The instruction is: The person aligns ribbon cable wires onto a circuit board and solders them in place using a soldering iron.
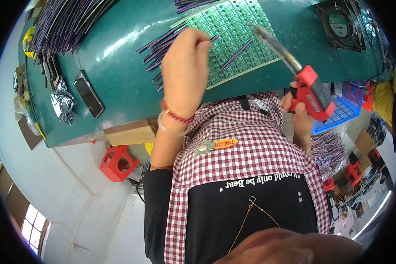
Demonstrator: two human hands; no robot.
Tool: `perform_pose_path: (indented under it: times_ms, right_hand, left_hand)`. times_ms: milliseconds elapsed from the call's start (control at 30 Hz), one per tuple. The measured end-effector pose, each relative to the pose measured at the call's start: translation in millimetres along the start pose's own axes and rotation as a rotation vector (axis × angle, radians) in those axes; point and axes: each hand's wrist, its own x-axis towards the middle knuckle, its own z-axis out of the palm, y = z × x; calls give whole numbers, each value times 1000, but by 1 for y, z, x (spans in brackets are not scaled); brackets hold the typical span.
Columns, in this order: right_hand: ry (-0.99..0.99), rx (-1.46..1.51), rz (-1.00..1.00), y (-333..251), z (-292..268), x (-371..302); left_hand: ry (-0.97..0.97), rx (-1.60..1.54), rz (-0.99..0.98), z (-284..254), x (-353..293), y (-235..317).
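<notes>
My right hand (300, 115) grips the red and black handle of a soldering gun (311, 91). Its metal barrel points up and left, with the tip over a green panel of small circuit boards (240, 26). Above the panel's left part is my left hand (185, 70), its fingers curled closed and partly hidden. What they pinch, if anything, does not show clearly; a short wire end sticks out beside them. A bundle of purple, pink and black wires (156, 55) lies along the panel's left edge, partly behind my hand. One loose wire (236, 55) rests across the boards.
On the green table (123, 57) lie a large wire bundle (68, 22), a phone (89, 93), crumpled foil (63, 102) and a black fan (340, 25). A blue basket (339, 115) stands beyond the table edge at right. Below at left is a red stool (119, 163).
</notes>
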Motion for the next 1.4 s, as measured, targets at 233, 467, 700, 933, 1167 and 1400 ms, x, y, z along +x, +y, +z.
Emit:
perform_pose_path:
  times_ms: [233, 467, 700, 933, 1167, 1400]
  right_hand:
    - [-171, 169, 297, 27, -6, -21]
    - [-178, 85, 356, 33, -2, -30]
    - [-176, 88, 315, 42, -6, -34]
    - [-209, -98, 303, 41, -9, -37]
    - [-196, -84, 272, 30, -2, -34]
    - [-216, -106, 308, 34, -8, -39]
  left_hand:
    - [-26, 307, 61, -3, -33, -23]
    - [-34, 340, 122, 5, -30, -28]
    - [-36, 318, 127, 6, -29, -30]
    - [-58, 323, 109, 5, -27, -29]
    - [-81, 324, 101, 5, -28, -29]
    - [-89, 309, 102, 3, -26, -28]
